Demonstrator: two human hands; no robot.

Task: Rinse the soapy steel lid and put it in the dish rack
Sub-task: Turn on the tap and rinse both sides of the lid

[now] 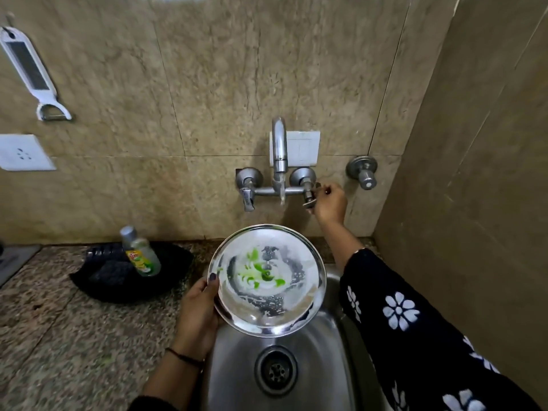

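A round steel lid [267, 310] smeared with white foam and green soap streaks is held level over the steel sink [308, 378]. My left hand [197, 310] grips its left rim, thumb on top. My right hand [327, 200] reaches up to the wall tap and is closed on the right tap handle [310, 200]. A thin stream of water falls from the spout [280, 152] toward the lid's far edge. No dish rack is in view.
A dish soap bottle [141, 253] stands in a black tray [166, 271] on the speckled counter left of the sink. The left tap handle [247, 200] and a separate wall valve [363, 172] flank the spout. A white grater [29, 69] hangs on the wall.
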